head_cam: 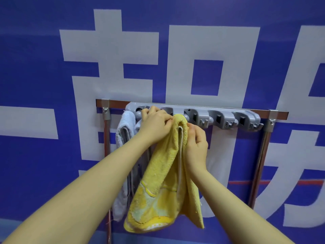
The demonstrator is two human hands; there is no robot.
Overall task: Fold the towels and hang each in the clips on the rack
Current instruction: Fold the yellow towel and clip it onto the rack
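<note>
A folded yellow towel (163, 175) hangs from the grey clip rack (219, 114), its folded top pushed up at the second clip from the left. My left hand (155, 125) pinches the towel's top left edge right under the rack. My right hand (196, 144) grips the towel's right side a little lower. A pale blue towel (123, 136) hangs folded from the leftmost clip, partly hidden behind my left forearm.
The rack is fixed to a brown crossbar (279, 113) on two upright metal poles (260, 159) in front of a blue wall with large white characters. Three clips to the right of the yellow towel hold nothing, with small hooks (204, 122) between them.
</note>
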